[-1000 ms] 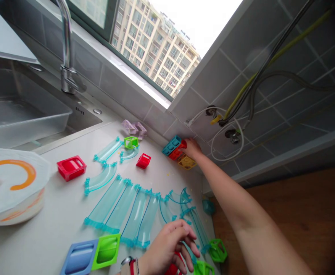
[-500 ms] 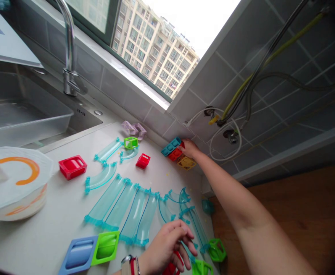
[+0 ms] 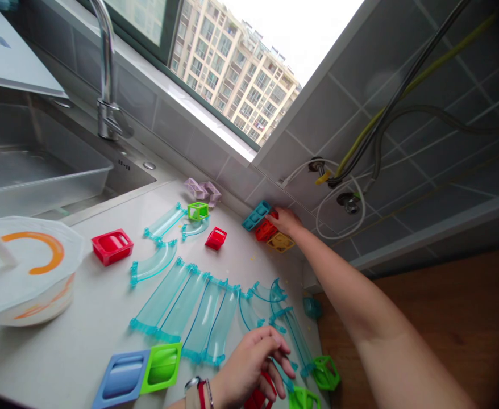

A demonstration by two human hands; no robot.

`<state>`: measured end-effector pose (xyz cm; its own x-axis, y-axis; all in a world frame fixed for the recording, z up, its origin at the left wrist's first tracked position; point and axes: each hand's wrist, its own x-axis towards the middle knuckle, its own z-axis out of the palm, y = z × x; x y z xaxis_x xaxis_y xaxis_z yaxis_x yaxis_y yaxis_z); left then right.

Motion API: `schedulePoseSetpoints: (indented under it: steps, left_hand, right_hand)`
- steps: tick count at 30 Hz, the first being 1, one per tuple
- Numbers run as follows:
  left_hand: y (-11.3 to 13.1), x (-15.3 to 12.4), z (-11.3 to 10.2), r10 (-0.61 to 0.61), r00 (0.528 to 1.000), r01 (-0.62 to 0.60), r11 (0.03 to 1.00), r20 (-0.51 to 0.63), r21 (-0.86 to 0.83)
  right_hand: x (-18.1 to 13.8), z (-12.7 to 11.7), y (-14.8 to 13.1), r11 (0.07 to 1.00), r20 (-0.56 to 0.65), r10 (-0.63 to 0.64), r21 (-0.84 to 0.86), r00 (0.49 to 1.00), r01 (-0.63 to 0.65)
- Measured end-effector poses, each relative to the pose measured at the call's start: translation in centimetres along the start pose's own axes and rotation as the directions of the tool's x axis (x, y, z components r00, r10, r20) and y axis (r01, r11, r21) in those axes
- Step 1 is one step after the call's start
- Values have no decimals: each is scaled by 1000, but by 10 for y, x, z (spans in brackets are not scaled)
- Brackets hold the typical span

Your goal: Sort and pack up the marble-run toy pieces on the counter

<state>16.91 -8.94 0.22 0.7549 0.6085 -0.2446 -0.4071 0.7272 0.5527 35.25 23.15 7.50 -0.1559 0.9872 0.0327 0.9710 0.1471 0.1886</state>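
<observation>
Four green blocks (image 3: 161, 370) are counted: two right of the left hand (image 3: 252, 360), one left, one beyond. Three red blocks (image 3: 112, 249) are counted clear of the right hand (image 3: 287, 221). One blue block (image 3: 123, 379), one tub (image 3: 23, 281), four side-by-side teal tracks (image 3: 163, 300) are seen left of the left hand.

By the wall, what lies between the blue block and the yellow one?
In the head view, a red block lies between the blue block and the yellow block, with the right hand touching it.

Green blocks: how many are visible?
4: a partly visible green block beside the left hand, one at the counter's right edge, one beside the periwinkle block, one by the pink pieces. Hands may hide more.
</observation>
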Motion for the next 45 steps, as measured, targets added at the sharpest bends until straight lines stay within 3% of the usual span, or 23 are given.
schedulePoseSetpoints:
  steps: [3, 9, 12, 26, 36, 45]
  left_hand:
    - [1, -3, 1, 8, 1000, -8, 1000, -4, -7]
    - [-1, -2, 1, 8, 1000, -8, 1000, -7, -8]
    - [0, -2, 3, -4, 1000, 4, 1000, -16, 3]
    - [-9, 8, -3, -22, 999, 22, 1000, -37, 13]
    - [-3, 0, 1, 1, 999, -1, 1000, -36, 12]
    - [-4, -1, 1, 2, 999, -2, 1000, -39, 7]
  right_hand:
    - [0, 0, 5, 1000, 21, 4, -8, 1000, -4]
    - [2, -6, 25, 989, 156, -145, 8, 977, 146]
    - [4, -7, 33, 988, 195, -151, -8, 969, 156]
    - [6, 0, 35, 999, 97, 15, -34, 995, -11]
    - [10, -10, 48, 996, 61, -85, -28, 995, 87]
    - [-3, 2, 36, 980, 46, -187, -66, 981, 190]
